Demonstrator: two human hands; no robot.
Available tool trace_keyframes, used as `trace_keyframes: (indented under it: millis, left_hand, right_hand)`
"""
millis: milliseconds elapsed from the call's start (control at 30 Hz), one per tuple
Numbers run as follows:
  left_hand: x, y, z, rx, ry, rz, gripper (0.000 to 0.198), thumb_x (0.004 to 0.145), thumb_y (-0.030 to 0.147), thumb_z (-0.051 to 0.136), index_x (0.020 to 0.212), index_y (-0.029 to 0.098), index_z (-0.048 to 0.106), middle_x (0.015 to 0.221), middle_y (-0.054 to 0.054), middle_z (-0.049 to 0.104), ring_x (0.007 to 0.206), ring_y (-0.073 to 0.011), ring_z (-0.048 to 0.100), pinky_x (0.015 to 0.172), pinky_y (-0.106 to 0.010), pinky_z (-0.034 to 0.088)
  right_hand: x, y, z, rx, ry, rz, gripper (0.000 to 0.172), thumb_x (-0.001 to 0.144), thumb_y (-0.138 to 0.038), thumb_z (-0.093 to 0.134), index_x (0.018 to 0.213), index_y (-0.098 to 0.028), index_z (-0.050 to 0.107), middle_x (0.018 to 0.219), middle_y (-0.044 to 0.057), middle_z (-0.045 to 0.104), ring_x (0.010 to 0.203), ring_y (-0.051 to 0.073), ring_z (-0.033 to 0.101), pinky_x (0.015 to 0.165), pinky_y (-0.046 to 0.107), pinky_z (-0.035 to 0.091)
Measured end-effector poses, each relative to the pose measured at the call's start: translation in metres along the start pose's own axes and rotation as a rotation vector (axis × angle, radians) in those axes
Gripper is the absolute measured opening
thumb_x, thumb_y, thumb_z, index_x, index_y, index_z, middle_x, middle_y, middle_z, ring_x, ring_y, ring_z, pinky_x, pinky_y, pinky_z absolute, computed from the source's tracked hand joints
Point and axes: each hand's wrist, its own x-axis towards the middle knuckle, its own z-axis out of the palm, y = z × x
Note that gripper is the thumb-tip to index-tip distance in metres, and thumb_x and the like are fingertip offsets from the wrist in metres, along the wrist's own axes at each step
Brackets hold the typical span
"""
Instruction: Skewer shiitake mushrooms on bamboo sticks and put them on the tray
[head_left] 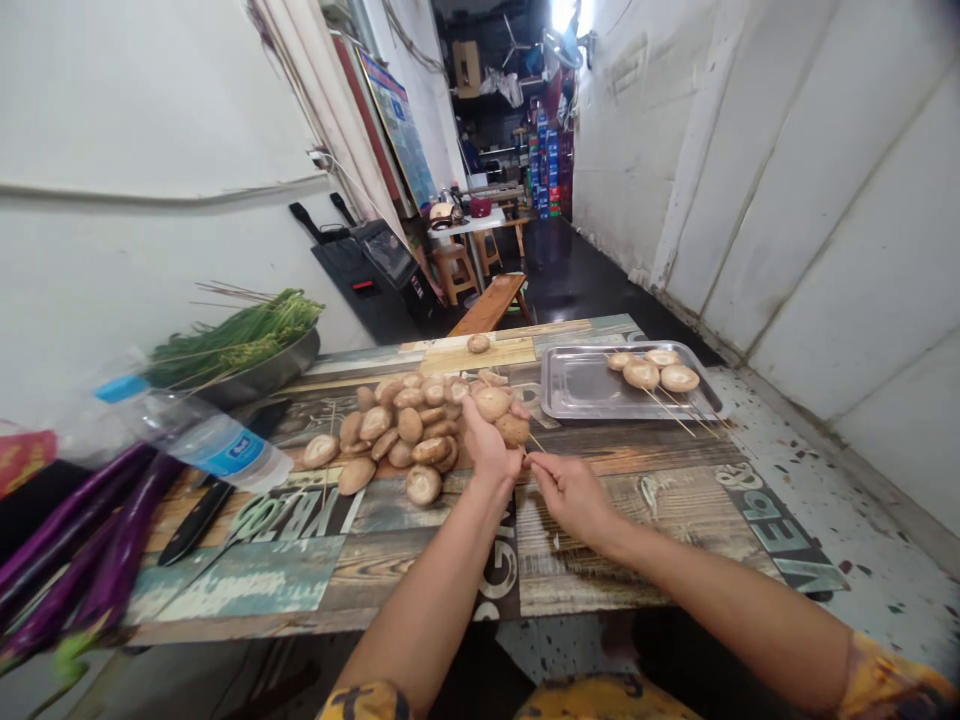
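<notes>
My left hand (487, 445) is closed around brown mushrooms (513, 430), held above the table beside the pile. Thin wooden skewers (535, 442) stick out near these mushrooms; how far they run through the caps is hidden. With its fingers pinched, my right hand (576, 492) grips the lower skewer ends close to my left wrist. Left of my hands lies a heap of loose mushrooms (410, 425), caps facing various ways. To the right, skewered mushrooms (641, 374) rest in a metal tray (577, 408), their sticks jutting over its front rim.
A water bottle (202, 440) lies on its side at the left, near a black-handled knife (196, 522) and purple eggplants (124, 540). Behind them stands a metal bowl (262, 372) of green chives (232, 340). One mushroom (478, 343) sits at the table's far edge.
</notes>
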Motion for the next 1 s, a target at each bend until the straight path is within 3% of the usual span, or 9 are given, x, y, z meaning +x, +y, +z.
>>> trace_keyframes:
  millis: [133,267,467,633,733,867,1000]
  left_hand:
    - [-0.001,-0.003,0.001,-0.041,0.005,-0.017,0.038,0.089,0.051,0.039,0.084,0.017,0.054,0.068,-0.003,0.06,0.046,-0.0101,0.053,0.049,-0.023,0.044]
    - [0.001,-0.002,0.002,-0.045,0.013,-0.021,0.038,0.09,0.05,0.037,0.083,0.016,0.053,0.067,-0.003,0.059,0.046,-0.0103,0.052,0.049,-0.023,0.043]
    - [0.008,0.002,-0.004,-0.083,0.004,-0.103,0.041,0.091,0.057,0.033,0.083,0.02,0.049,0.067,-0.001,0.056,0.05,-0.0109,0.052,0.052,-0.024,0.045]
    - [0.011,0.008,-0.008,-0.088,-0.012,-0.146,0.034,0.093,0.051,0.032,0.085,0.022,0.048,0.077,-0.002,0.058,0.064,-0.0135,0.058,0.064,-0.03,0.051]
    - [0.009,0.011,-0.006,-0.023,0.005,-0.199,0.031,0.093,0.05,0.036,0.088,0.023,0.051,0.082,-0.001,0.059,0.072,-0.0153,0.06,0.069,-0.035,0.053]
    - [0.009,0.011,-0.007,0.04,-0.105,-0.216,0.036,0.089,0.056,0.042,0.095,0.023,0.055,0.094,-0.004,0.06,0.09,-0.0192,0.062,0.08,-0.042,0.053]
    - [0.016,0.004,-0.021,0.407,-0.055,0.028,0.021,0.08,0.034,0.063,0.098,0.023,0.06,0.099,-0.004,0.061,0.095,-0.0182,0.06,0.094,-0.041,0.046]
  right_hand:
    - [0.005,0.002,0.0,0.172,0.031,0.021,0.031,0.089,-0.02,0.038,0.069,-0.017,0.061,0.062,0.001,0.061,0.058,0.013,0.053,0.056,0.021,0.037]
    - [0.008,0.003,-0.001,0.124,0.018,0.011,0.029,0.09,-0.019,0.038,0.075,-0.017,0.063,0.067,0.003,0.066,0.058,0.013,0.055,0.058,0.021,0.037]
    - [0.009,-0.004,-0.018,-0.329,-0.147,0.031,0.025,0.093,-0.018,0.04,0.096,-0.016,0.064,0.077,0.006,0.07,0.064,0.016,0.06,0.059,0.024,0.035]
    - [0.007,-0.005,-0.037,-0.595,-0.12,0.033,0.023,0.094,-0.024,0.043,0.091,-0.016,0.064,0.095,0.01,0.067,0.081,0.02,0.061,0.064,0.026,0.037]
    - [0.011,0.004,-0.041,-0.514,-0.161,0.127,0.021,0.094,-0.023,0.044,0.097,-0.017,0.064,0.089,0.008,0.069,0.075,0.019,0.062,0.063,0.026,0.037]
    - [0.023,0.029,-0.048,-0.158,-0.081,0.265,0.032,0.095,-0.025,0.039,0.077,-0.018,0.064,0.063,0.0,0.064,0.059,0.013,0.058,0.06,0.021,0.037]
    - [0.037,0.062,-0.059,-0.129,0.061,0.359,0.035,0.094,-0.025,0.037,0.077,-0.015,0.066,0.059,0.001,0.062,0.057,0.013,0.056,0.057,0.021,0.038]
